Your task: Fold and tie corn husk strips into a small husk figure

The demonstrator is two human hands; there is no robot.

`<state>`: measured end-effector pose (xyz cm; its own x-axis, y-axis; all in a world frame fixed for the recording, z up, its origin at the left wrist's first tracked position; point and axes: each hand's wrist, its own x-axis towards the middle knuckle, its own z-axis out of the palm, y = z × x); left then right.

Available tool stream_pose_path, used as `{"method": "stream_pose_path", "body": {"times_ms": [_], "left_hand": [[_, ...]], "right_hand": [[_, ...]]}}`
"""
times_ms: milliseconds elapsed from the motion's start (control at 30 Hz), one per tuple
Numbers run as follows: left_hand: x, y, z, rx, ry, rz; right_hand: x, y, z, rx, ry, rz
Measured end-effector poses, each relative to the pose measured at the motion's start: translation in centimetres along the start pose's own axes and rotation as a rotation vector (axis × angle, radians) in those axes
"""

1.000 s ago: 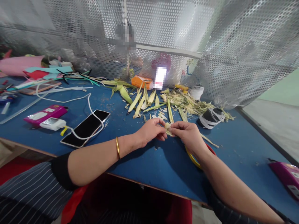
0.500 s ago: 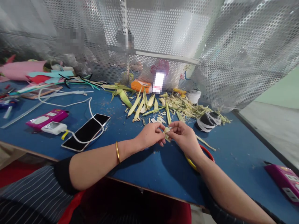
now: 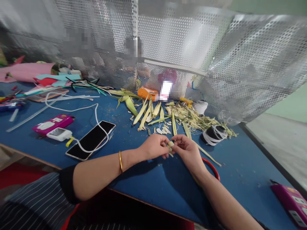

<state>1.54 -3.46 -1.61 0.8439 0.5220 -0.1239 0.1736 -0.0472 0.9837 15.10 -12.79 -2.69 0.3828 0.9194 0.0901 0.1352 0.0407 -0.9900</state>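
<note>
Currently a small pale husk piece (image 3: 170, 144) sits between the two hands, above the blue table (image 3: 153, 188). The left hand (image 3: 154, 147) has thumb and fingertips closed on its left edge; the right hand (image 3: 188, 151) pinches the other side. Compared with half a second ago, the piece looks more folded over, suggesting its handling continues. Just beyond lie loose husk strips (image 3: 144, 115) and a shredded heap (image 3: 189, 114); a black spool (image 3: 214, 135) stands rightward. No brand or lettering is legible on the orange packet (image 3: 146, 93) or magenta power strip (image 3: 52, 124)
</note>
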Motion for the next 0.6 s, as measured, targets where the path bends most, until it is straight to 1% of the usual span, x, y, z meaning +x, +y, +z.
{"method": "stream_pose_path", "body": {"times_ms": [67, 167, 233, 333, 433, 533, 600], "left_hand": [[-0.06, 0.03, -0.05, -0.043, -0.021, -0.026], [-0.17, 0.17, -0.01, -0.138, -0.049, -0.068], [-0.22, 0.29, 0.04, -0.193, -0.051, -0.094], [-0.23, 0.51, 0.13, -0.234, -0.049, -0.131], [-0.2, 0.77, 0.15, -0.23, -0.036, -0.151], [-0.19, 0.95, 0.05, -0.208, -0.01, -0.147], [-0.2, 0.9, -0.06, -0.173, 0.001, -0.121]], "right_hand": [[-0.08, 0.02, -0.05, -0.075, -0.024, -0.036], [-0.26, -0.01, -0.16, -0.284, -0.036, -0.165], [-0.43, -0.07, -0.18, -0.412, -0.021, -0.252], [-0.67, -0.22, -0.09, -0.534, 0.023, -0.345], [-0.78, -0.39, -0.06, -0.597, 0.036, -0.376], [-0.8, -0.62, -0.2, -0.59, -0.033, -0.369], [-0.82, -0.78, -0.34, -0.578, -0.08, -0.359]]}}
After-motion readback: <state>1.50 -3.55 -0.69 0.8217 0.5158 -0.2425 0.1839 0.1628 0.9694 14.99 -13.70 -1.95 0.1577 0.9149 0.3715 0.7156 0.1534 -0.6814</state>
